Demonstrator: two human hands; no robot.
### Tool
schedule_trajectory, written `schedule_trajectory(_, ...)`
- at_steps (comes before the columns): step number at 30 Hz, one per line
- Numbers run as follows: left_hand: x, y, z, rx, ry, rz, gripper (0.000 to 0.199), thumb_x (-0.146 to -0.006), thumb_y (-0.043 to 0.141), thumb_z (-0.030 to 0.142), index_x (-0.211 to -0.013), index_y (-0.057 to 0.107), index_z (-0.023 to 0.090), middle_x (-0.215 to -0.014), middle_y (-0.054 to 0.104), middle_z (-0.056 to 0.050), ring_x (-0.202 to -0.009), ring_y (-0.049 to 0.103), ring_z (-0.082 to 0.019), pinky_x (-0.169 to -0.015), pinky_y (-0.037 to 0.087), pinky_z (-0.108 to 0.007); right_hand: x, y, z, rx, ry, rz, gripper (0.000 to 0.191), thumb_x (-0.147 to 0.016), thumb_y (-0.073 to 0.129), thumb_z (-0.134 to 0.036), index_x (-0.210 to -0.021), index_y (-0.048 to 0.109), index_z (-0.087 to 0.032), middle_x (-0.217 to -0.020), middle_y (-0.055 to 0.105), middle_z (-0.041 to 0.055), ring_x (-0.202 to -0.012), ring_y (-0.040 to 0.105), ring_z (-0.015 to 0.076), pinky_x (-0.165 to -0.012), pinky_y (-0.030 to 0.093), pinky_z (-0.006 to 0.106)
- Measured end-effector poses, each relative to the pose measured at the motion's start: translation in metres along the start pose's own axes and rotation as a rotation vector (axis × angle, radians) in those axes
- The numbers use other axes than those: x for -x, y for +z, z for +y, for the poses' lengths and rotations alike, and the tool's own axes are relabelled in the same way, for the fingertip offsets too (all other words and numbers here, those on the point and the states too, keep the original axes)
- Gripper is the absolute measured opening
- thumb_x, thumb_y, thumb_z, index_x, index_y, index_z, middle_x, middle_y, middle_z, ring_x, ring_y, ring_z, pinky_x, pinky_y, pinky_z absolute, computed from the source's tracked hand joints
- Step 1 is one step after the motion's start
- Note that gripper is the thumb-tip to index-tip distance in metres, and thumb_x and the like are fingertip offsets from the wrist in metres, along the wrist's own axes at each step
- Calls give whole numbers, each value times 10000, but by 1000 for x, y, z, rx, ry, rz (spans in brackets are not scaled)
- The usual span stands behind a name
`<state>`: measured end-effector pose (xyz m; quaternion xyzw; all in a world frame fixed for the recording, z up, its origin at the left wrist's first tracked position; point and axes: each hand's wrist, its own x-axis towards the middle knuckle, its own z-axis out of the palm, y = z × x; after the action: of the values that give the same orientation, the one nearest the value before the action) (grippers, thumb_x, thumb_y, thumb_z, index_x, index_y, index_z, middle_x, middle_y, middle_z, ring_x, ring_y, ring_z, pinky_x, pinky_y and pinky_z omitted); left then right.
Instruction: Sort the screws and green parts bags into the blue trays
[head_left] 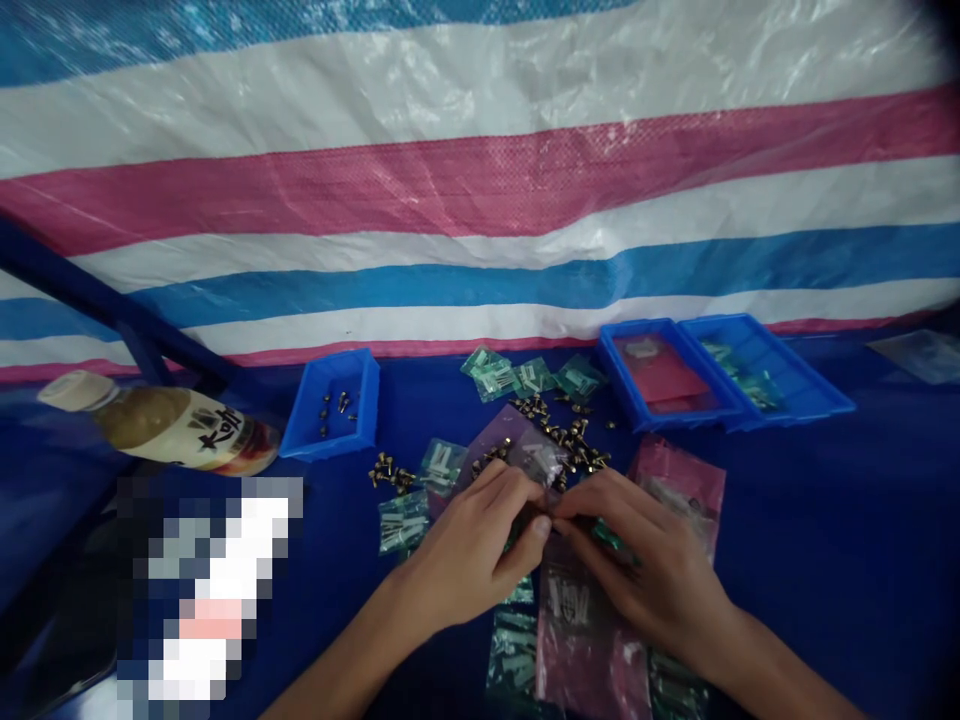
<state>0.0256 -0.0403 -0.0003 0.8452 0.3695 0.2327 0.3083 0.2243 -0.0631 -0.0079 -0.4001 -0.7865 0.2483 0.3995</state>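
Note:
My left hand and my right hand meet over the middle of the table, thumbs and fingertips pinched close together. Whatever lies between the fingertips is too small and covered to make out. Just beyond them lies a purplish plastic bag with small brass-coloured screw-like parts on and around it. Beneath my right hand a pink translucent bag holds small pale pieces. Small green-tinted packets of pale pieces lie left of my left hand, and more packets lie below the hands.
A blue bin with a few brass parts stands left, beside a drink bottle. At right, one blue bin holds pink bags and another green packets. A striped plastic sheet hangs behind the blue table.

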Motion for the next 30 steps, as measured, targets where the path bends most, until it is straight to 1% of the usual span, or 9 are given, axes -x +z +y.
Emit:
schedule_trajectory(5,-2,-1,1,34,-19,-12,154,-990,395,211,-884,504,191,-862,591,-44,-871,536,-189,-727,426,-298,3,1,5,89,-166,-5,260,-909,523,-63,-1125,576,-197,-966,681,57,-871,630,177,-770,541,327)
schedule_trajectory(8,-3,-2,2,60,-58,-6,222,-999,397,235,-820,517,184,-801,567,-24,-798,533,-161,-686,409,-273,6,0,7,164,-241,-29,287,-890,541,-34,-1137,581,-174,-977,688,64,-913,634,186,-823,544,343)
schedule_trajectory(14,-5,-7,7,261,-250,-130,342,-985,382,253,-670,488,173,-605,453,41,-547,419,-92,-515,303,-232,19,-2,13,340,-387,-112,336,-910,499,-53,-1233,578,-103,-1126,691,118,-1081,627,224,-956,535,381)
schedule_trajectory(18,-3,-5,5,310,-289,-142,364,-969,377,222,-610,410,173,-564,409,49,-531,395,-82,-509,275,-227,26,-2,19,456,-470,-110,373,-959,400,-106,-1295,564,-101,-1212,675,116,-1193,578,245,-1005,515,408)
schedule_trajectory(22,-2,-5,2,293,-299,-149,361,-959,408,221,-604,372,171,-554,343,58,-525,338,-75,-491,235,-226,22,-2,17,480,-483,-104,363,-963,385,-114,-1262,590,-103,-1198,681,114,-1172,586,250,-980,518,410)
schedule_trajectory(24,-3,-10,-1,279,-294,-74,343,-964,419,246,-630,408,171,-585,371,54,-545,356,-78,-500,256,-220,17,-3,16,467,-462,-87,315,-949,443,-102,-1213,616,-110,-1148,695,106,-1114,608,239,-959,513,398)
schedule_trajectory(26,-3,-23,-7,211,-289,87,306,-969,431,282,-689,484,171,-644,448,38,-587,422,-89,-536,312,-217,13,-5,15,457,-432,-56,266,-933,501,-95,-1161,637,-115,-1097,699,95,-1059,615,227,-938,500,384)
schedule_trajectory(28,0,-42,-17,19,-296,317,265,-959,469,318,-752,550,174,-712,518,15,-649,489,-112,-598,365,-230,9,-7,15,466,-403,-26,235,-930,527,-101,-1131,646,-126,-1065,695,83,-1026,610,222,-926,483,381)
schedule_trajectory(30,8,-67,-31,-313,-347,585,248,-933,525,351,-761,577,180,-737,549,1,-683,518,-137,-655,386,-254,8,-9,15,486,-377,-20,230,-931,538,-106,-1133,644,-136,-1062,688,77,-1016,600,221,-927,466,382)
